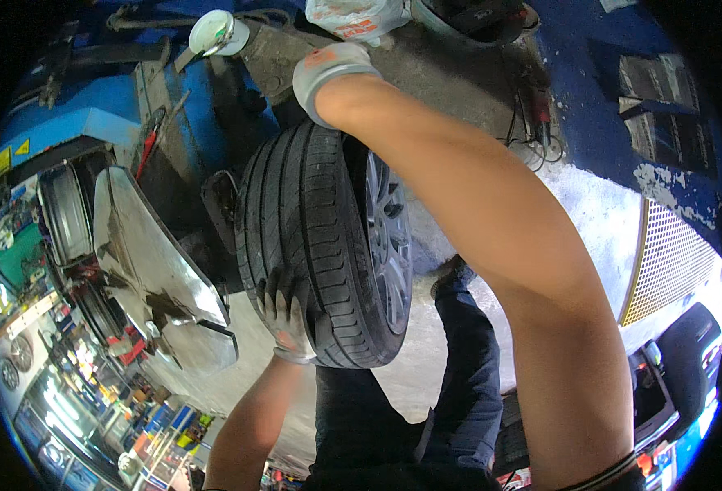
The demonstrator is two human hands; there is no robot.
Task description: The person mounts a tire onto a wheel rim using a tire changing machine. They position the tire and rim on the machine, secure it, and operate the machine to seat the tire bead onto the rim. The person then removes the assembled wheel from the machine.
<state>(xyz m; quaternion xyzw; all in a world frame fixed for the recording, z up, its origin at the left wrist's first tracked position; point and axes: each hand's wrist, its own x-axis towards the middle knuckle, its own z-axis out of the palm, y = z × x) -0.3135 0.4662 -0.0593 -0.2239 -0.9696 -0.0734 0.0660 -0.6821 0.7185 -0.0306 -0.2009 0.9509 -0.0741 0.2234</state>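
A car wheel point(308, 245) stands on its tread in front of me, black tyre toward the left and silver spoked rim point(389, 237) facing right. My left hand point(287, 323), in a grey and white work glove, lies against the near part of the tread with its fingers stretched out and apart. At the far top of the tyre is my right hand point(334, 69), gloved the same way, with the forearm passing over the rim side. Its fingers are hidden from this view, so whether it grips the tyre is unclear.
Left of the wheel stands a blue machine point(99, 127) with a large worn metal plate point(152, 262). Beyond the wheel are a white bucket point(218, 33) and a white bag point(357, 18). A blue cabinet point(598, 147) and yellow-edged grating point(672, 258) lie to the right.
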